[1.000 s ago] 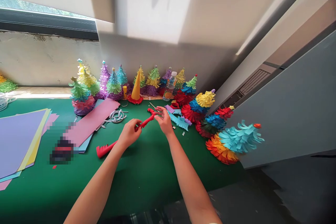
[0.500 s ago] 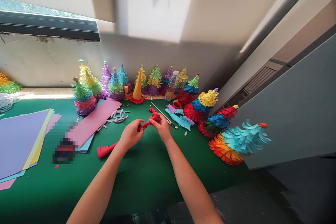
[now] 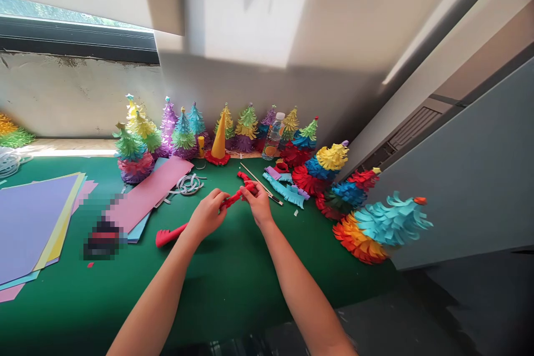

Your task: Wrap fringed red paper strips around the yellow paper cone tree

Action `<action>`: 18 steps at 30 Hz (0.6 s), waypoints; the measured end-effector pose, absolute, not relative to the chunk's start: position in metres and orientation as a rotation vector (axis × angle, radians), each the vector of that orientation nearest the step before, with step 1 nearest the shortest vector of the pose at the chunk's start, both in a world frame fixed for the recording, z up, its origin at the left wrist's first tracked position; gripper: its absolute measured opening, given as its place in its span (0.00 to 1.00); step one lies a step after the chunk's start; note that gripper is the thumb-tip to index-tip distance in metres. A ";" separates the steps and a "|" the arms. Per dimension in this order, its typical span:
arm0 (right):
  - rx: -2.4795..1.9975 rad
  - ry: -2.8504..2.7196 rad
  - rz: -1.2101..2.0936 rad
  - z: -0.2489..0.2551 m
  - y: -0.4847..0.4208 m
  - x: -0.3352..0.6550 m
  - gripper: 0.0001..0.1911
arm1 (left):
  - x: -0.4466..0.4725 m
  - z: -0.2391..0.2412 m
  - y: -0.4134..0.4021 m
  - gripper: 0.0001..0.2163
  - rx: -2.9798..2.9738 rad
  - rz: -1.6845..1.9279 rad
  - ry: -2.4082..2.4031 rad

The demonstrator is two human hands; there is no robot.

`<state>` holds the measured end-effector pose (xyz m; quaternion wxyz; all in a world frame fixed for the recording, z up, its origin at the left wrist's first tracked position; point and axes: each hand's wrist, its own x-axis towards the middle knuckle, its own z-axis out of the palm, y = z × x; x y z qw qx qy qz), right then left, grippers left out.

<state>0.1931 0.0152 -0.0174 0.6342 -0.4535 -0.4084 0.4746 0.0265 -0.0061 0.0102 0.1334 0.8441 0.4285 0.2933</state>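
A fringed red paper strip (image 3: 233,198) stretches between my two hands above the green tabletop. My left hand (image 3: 207,212) pinches it at one side, and a red curled section runs from under that wrist to a coil (image 3: 163,238) on the table. At the other side my right hand (image 3: 258,204) grips the strip between thumb and fingers, with its far end showing beyond the fingertips. Behind the hands stands a yellow paper cone (image 3: 219,142) with a red fringed base (image 3: 218,159). Blue fringed strips (image 3: 287,190) and a thin stick (image 3: 258,181) lie near my right hand.
Several paper trees (image 3: 247,128) line the wall and curve down the right side. A plastic bottle (image 3: 273,138) and a yellow glue stick (image 3: 201,146) stand among them. Coloured sheets (image 3: 29,222), a pink sheet (image 3: 154,192) and curled pale strips (image 3: 189,183) lie left.
My right fingers have shifted slightly along the red strip, and the strip between my hands looks straighter. The left hand has hardly moved.
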 end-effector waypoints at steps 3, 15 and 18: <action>-1.039 -0.946 1.078 -0.018 0.014 0.190 0.17 | 0.027 0.010 -0.008 0.12 2.520 0.773 1.295; -0.886 -1.010 1.343 -0.020 0.008 0.181 0.22 | 0.031 0.013 -0.010 0.07 2.191 1.000 1.537; -0.850 -1.064 1.381 -0.018 0.006 0.183 0.22 | 0.032 0.016 -0.011 0.06 2.113 1.006 1.495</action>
